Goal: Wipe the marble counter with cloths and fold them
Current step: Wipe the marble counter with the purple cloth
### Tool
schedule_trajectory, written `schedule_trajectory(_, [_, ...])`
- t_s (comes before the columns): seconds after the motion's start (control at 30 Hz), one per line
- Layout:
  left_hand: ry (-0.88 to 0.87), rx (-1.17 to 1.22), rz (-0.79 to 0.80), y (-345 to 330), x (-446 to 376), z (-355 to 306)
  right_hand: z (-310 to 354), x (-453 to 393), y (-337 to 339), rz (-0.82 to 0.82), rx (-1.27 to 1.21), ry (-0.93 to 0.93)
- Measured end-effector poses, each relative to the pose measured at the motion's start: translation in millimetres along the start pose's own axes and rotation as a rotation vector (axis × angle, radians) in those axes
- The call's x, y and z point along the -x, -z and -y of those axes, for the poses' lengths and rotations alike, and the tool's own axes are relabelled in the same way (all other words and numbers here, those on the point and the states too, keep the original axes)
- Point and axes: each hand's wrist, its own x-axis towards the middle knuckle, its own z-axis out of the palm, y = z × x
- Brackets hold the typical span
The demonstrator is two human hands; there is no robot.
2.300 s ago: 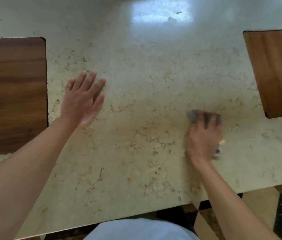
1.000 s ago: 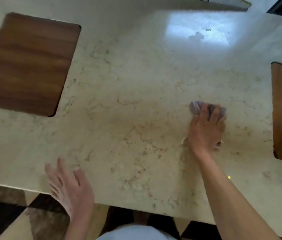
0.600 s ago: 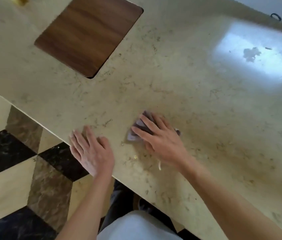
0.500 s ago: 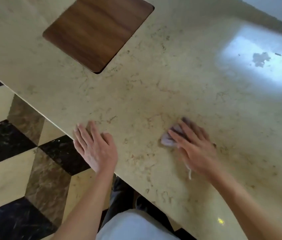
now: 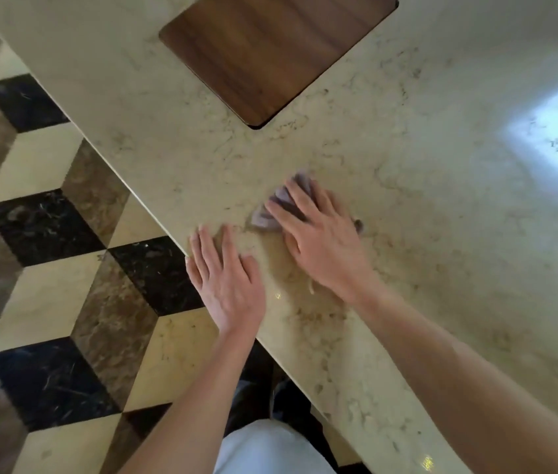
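A small grey-purple cloth (image 5: 282, 200) lies bunched on the beige marble counter (image 5: 442, 206), near its front edge. My right hand (image 5: 322, 244) presses flat on top of the cloth, fingers spread and pointing up-left, so most of the cloth is hidden beneath it. Just left of it, my left hand (image 5: 226, 282) rests palm down on the counter's front edge, fingers apart and holding nothing. The two hands sit close together without touching.
A dark wooden inset panel (image 5: 277, 49) is set into the counter at the top. The counter's edge runs diagonally from upper left to lower right. Below it lies a floor of black, brown and cream tiles (image 5: 45, 227). A bright window reflection (image 5: 555, 142) shines at the right.
My right hand has slid the cloth left and a little away from the edge, closer to my left hand. The camera has swung left, showing more floor.
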Motion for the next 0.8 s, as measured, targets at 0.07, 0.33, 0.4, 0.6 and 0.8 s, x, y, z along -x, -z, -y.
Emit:
schedule_trajectory(0.07, [-0.002, 0.013, -0.006, -0.9, -1.4, 1.3, 5.8, 55.7, -0.2, 0.064, -0.036, 0.063])
schedule_trajectory(0.33, [0.296, 0.338, 0.005, 5.0, 13.2, -5.8, -155.7, 124.8, 40.6, -0.012, 0.066, -0.456])
schedule_trajectory(0.4, [0.482, 0.597, 0.053, 9.6, 35.9, -12.1, -151.6, 80.2, 39.4, -0.093, 0.047, -0.665])
schedule_trajectory(0.6, [0.525, 0.839, 0.088, 16.3, 98.7, -39.5, -26.0, 64.4, 17.3, 0.012, 0.040, -0.104])
schedule_trajectory(0.8, [0.528, 0.918, 0.050, 8.9, 97.5, -34.6, -97.0, 215.1, 38.3, 0.129, 0.036, -0.039])
